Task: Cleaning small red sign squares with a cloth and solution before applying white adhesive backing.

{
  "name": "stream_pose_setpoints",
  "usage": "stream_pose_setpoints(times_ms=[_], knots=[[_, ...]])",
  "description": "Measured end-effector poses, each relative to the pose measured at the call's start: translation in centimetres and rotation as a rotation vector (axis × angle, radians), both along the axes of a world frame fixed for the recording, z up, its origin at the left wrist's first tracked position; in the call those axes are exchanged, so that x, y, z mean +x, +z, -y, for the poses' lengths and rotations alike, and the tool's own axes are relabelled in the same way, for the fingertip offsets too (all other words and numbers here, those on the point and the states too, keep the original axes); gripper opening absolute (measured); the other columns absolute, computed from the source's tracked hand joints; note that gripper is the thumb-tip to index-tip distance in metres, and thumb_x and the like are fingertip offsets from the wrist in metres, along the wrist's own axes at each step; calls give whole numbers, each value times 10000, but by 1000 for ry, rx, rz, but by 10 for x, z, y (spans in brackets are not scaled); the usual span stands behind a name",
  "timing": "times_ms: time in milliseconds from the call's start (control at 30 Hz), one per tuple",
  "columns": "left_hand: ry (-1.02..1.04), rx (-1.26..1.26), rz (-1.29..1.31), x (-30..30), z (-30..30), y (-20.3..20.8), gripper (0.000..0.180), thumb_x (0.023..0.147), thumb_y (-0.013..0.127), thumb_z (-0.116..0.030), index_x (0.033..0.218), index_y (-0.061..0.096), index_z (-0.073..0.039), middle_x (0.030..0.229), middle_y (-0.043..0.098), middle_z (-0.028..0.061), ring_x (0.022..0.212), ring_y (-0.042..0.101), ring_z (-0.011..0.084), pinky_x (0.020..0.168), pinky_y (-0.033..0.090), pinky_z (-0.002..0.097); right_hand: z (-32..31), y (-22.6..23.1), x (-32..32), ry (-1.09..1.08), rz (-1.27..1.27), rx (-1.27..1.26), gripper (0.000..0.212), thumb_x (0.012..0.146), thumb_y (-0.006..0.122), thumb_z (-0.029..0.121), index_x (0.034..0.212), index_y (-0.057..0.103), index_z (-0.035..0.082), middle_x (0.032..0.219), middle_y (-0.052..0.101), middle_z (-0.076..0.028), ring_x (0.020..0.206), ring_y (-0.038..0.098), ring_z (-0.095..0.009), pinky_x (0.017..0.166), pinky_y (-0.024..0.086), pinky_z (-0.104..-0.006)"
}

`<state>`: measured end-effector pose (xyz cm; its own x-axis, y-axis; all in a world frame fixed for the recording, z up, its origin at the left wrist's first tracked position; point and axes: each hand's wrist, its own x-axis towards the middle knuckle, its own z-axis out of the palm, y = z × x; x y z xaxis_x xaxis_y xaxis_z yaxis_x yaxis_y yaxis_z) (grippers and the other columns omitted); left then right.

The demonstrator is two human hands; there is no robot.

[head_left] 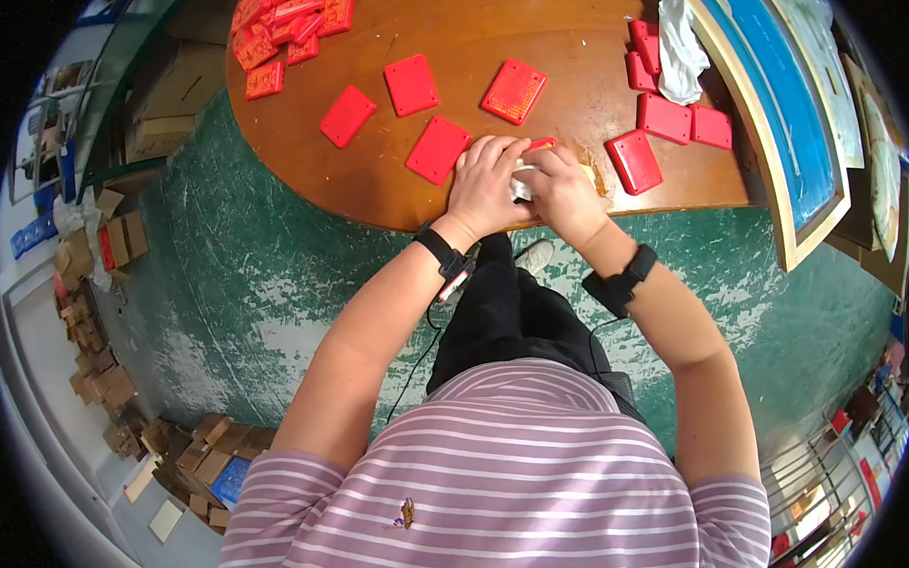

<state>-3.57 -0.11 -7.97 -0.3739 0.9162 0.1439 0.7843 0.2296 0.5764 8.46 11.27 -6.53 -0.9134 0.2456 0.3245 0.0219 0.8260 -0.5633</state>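
At the table's near edge my two hands work close together. My left hand point(486, 185) is closed over a red plastic case point(542, 144), most of which the hands hide. My right hand point(570, 196) pinches a crumpled white cloth point(521, 184) against it, and the cloth shows between the hands. Just left of my left hand lies a flat red case point(438, 150). Beyond the hands rests another red case point(514, 91) with yellowish print on its face. To the right of my right hand is one more red case point(634, 161).
A pile of printed red cases point(283, 23) covers the table's far left. Plain red cases point(664, 119) and a white rag point(681, 52) lie at the right. There a wood-framed blue screen point(771, 95) leans over the wooden table point(308, 184). Cardboard boxes point(126, 237) stand at left.
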Motion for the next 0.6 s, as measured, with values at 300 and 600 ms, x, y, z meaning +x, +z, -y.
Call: stream_pose_setpoints(times_ms=[300,600], knots=[[-1,0,-29,2,0,1,811,562,832,-363,1254,501,-99,1203,504,90,1191,430,313,1001,352,448,-5,-1,20,-229,22,-30,233,684,614,-6,891,695,65,962,614,-117,911,571,-326,811,481,-400],[7,33,-38,1,2,-1,809,582,820,-415,1253,508,-89,1181,516,92,1176,446,307,971,371,446,13,2,39,-236,80,-147,249,662,607,-32,877,700,52,933,617,-130,916,570,-338,830,473,-412]])
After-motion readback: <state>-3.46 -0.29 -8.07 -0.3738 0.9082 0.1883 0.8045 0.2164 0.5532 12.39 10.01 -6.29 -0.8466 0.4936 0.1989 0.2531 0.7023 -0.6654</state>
